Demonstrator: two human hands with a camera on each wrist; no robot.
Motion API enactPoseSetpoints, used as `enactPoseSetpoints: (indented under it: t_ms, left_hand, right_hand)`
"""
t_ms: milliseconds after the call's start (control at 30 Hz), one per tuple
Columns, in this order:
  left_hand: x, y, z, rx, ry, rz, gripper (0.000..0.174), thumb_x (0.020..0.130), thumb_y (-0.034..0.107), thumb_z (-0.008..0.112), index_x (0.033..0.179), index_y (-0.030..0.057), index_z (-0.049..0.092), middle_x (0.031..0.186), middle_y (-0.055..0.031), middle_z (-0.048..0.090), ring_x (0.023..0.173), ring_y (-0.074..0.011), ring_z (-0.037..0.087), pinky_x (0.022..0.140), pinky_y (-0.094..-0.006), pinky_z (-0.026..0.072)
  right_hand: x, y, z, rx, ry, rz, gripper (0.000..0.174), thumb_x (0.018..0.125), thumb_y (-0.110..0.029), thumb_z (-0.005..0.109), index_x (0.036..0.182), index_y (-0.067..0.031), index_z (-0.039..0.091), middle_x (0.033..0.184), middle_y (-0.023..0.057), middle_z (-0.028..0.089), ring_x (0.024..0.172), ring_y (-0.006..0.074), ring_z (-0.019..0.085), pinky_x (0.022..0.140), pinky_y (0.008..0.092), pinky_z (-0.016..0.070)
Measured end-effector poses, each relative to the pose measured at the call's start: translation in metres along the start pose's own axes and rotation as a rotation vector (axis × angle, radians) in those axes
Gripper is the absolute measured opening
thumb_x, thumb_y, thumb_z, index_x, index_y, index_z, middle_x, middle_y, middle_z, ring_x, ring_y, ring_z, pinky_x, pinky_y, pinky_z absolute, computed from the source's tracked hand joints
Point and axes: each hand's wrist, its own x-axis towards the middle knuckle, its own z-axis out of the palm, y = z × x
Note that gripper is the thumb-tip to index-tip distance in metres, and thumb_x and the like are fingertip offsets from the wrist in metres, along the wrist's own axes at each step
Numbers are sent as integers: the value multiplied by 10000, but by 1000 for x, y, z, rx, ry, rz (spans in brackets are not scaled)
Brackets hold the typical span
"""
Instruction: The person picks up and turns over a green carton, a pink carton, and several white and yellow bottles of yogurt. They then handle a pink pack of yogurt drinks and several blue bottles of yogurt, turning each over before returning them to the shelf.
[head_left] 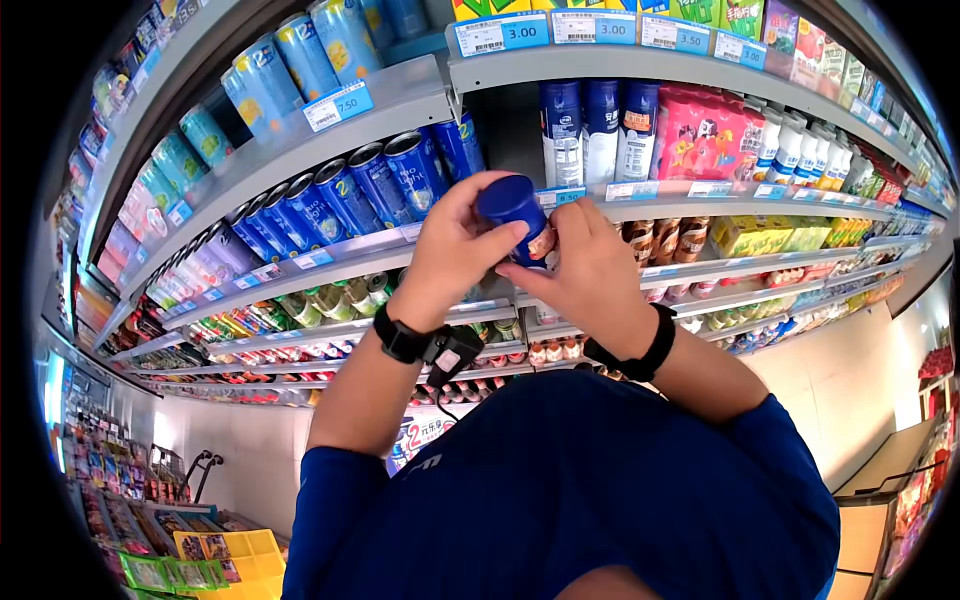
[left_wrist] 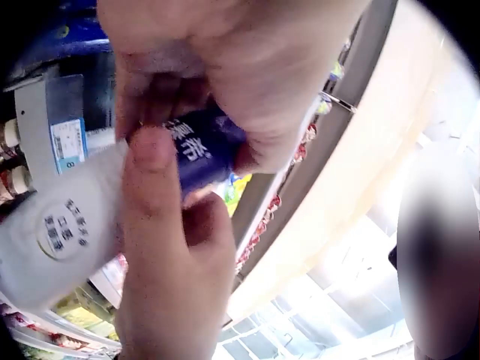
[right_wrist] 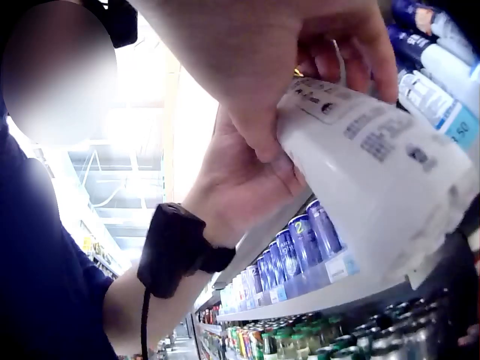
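Note:
A white bottle (right_wrist: 375,172) with a deep blue cap (head_left: 510,198) and upper band is held in both hands in front of the drinks shelf. The left hand (head_left: 462,245) grips it near the blue top, its thumb across the front. The right hand (head_left: 595,265) holds it from the other side, fingers and thumb around the body. In the left wrist view the right thumb (left_wrist: 154,172) presses along the bottle where the white meets the blue band (left_wrist: 206,150). Printed text shows on the white body in the right wrist view. The bottle tilts, its base away from the person.
Similar blue-and-white bottles (head_left: 600,130) stand on the shelf just behind the hands. Blue cans (head_left: 350,195) line the shelf to the left, and pink packs (head_left: 700,130) lie to the right. Metal shelf edges with price tags (head_left: 630,190) run close by. A yellow tray (head_left: 245,565) is at lower left.

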Motion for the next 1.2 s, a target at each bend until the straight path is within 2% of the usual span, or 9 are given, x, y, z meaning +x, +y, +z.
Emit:
enactPoseSetpoints:
  t_ms: [67,100,233,333,367,500,667,867,1200]
  left_hand:
    - [7,-11,-11,-296,-154,117,540,871,86,755,1353,1,527,1204,-150,672,1089,-218,668,945,-340,545]
    - [5,-5,-8,-226,-103,58,750,797,303,842,1381,-14,493,1172,-186,668,1141,-309,655,1013,-398,520]
    - [14,-13,-28,-459,-230,2,805,766,406,844,1366,-2,497,1162,-214,663,1063,-361,682,961,-471,564]
    - [14,-9,-21,-432,-137,-20,808,768,391,850,1379,1,493,1171,-220,660,1052,-356,687,957,-459,564]
    - [14,-6,-16,-478,-81,-7,609,827,234,831,1314,21,533,1162,-204,675,1073,-284,682,925,-378,566]
    - [17,8,15,219,165,228,538,749,204,912,1116,51,549,1004,-77,685,891,-145,677,750,-277,553]
    - [26,13,15,355,173,293,553,743,233,913,1142,37,582,1002,-87,698,872,-153,687,759,-290,563]
    - [31,7,3,701,226,513,601,738,261,896,1219,16,632,1065,-135,715,955,-250,708,838,-343,570]
    - [67,-27,-5,776,260,443,501,817,245,835,1209,16,622,1042,-148,715,890,-269,719,780,-366,566]
  right_hand:
    - [2,-3,-3,32,101,-138,546,694,-296,899,1020,-10,568,924,148,605,815,339,653,712,414,541]
    - [-1,-3,-2,33,102,-137,546,694,-296,899,1020,-10,568,924,148,605,815,339,653,712,414,541]
    - [-9,-1,-2,510,-200,206,553,762,-306,878,1088,4,558,956,152,632,821,276,656,734,380,533]
    - [-12,4,7,658,-161,235,563,782,-316,867,1112,9,547,940,148,629,803,268,635,738,376,523]
    - [-11,6,10,792,-88,246,572,781,-317,864,1120,12,542,924,146,624,786,277,621,733,380,518]
    - [2,10,-6,338,-238,172,651,786,-332,841,1229,27,527,1011,203,641,835,345,651,744,407,535]
    - [19,28,5,347,-149,157,658,806,-309,818,1278,36,516,1084,234,634,915,371,658,803,416,536]
    - [52,49,10,185,123,-331,576,819,-190,791,1292,18,537,1193,214,611,1069,405,616,893,426,521]
    - [6,72,-8,172,126,-130,460,845,-114,755,1244,9,562,1137,184,608,984,344,643,844,406,529]
